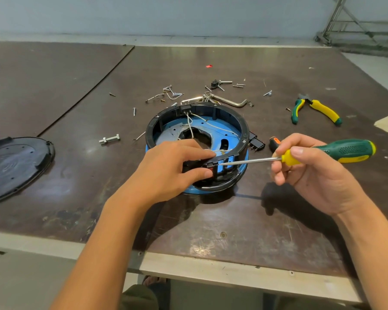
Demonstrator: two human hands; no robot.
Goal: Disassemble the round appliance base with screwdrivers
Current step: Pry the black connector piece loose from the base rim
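Note:
The round appliance base (211, 113), a black ring over a blue plate with white wires inside, sits open in the middle of the brown table. My left hand (166, 166) grips its near rim, thumb and fingers pinching a small black switch block with a red part. My right hand (309, 173) holds a green and yellow screwdriver (336, 153); its metal tip touches the rim just right of the switch block.
A black round cover (14, 166) lies at the left table edge. Several loose screws (166, 95), a bolt (109, 138), a hex key (231, 101) and green-yellow pliers (316, 108) lie behind and beside the base. A second screwdriver's orange-black handle (273, 143) lies right of it.

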